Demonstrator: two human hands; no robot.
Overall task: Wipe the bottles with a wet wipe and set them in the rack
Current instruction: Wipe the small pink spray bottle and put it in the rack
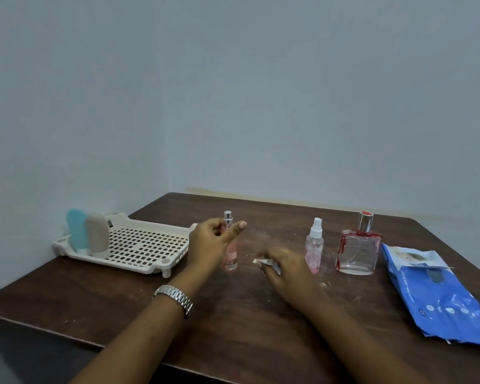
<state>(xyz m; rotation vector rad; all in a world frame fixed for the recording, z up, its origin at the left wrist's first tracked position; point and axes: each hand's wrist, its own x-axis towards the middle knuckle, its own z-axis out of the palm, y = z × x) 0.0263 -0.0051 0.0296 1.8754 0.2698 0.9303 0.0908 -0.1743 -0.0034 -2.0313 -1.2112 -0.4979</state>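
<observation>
My left hand curls round the upper part of a slim pink bottle with a silver spray top; the bottle stands upright on the table, and my thumb sticks out to the right. My right hand, blurred, rests low over the table and pinches a crumpled white wet wipe just right of that bottle. The cream grid rack sits at the far left, with a blue bottle and a beige bottle standing in its left end.
A small pink spray bottle with a white top and a square glass perfume bottle with red edges stand right of my right hand. A blue wet-wipe pack lies at the far right. The brown table meets grey walls.
</observation>
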